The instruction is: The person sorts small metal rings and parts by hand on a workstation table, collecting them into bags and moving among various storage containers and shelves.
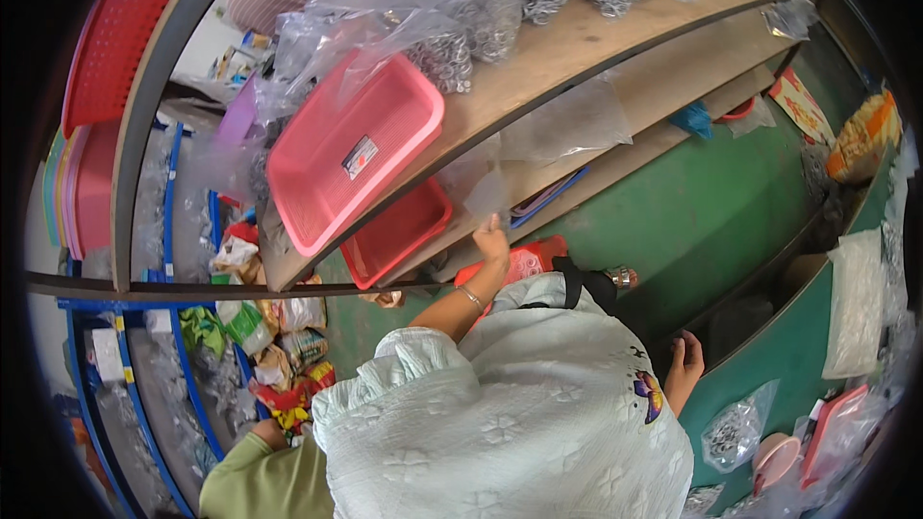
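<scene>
My left hand (492, 242), with a bracelet at the wrist, reaches forward to the shelf unit. Its fingers are pinched together at the lower end of a small clear plastic bag (486, 194). Below and beside that hand is a red plastic stool or crate (534, 258), partly hidden by my light shirt. My right hand (685, 361) hangs low at my right side, beside the edge of a green-topped table (740, 384). Its fingers are loosely bent and apart, with nothing visible in them. A pink tray (385, 125) rests tilted on the upper shelf, and a red tray (409, 231) sits below it.
Clear bags of small metal parts (490, 19) crowd the wooden upper shelf (615, 48). A blue-framed rack (173, 365) stands at the left. Another person's green sleeve (264, 481) shows at lower left. A bag of metal parts (735, 432) and a pink cup (775, 457) lie on the table.
</scene>
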Available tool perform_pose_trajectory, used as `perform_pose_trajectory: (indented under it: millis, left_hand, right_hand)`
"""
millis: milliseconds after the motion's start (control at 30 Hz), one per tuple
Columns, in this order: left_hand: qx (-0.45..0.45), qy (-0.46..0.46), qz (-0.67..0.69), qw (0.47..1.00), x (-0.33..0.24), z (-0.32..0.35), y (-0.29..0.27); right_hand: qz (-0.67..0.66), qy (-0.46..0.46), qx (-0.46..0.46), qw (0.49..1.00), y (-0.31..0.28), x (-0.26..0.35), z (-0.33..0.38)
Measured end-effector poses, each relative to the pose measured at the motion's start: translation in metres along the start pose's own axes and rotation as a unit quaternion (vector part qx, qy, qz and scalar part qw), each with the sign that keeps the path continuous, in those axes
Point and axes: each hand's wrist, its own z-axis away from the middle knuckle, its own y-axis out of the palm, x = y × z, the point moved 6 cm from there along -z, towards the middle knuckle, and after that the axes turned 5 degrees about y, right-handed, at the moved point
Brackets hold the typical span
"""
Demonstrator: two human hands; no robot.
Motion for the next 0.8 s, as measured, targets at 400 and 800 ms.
perform_pose_trajectory:
  millis: [400,800]
  left_hand:
    - [0.045,0.127,-0.131,0.982,-0.004,-0.048,0.073]
    - [-0.255,0.138,-0.194,0.937,-0.036,-0.091,0.071]
  right_hand:
    - [0.022,0.046,0.015,0.999,0.014,-0.013,-0.004]
    - [0.019,0.092,-0.003,0.996,0.018,-0.013,-0.003]
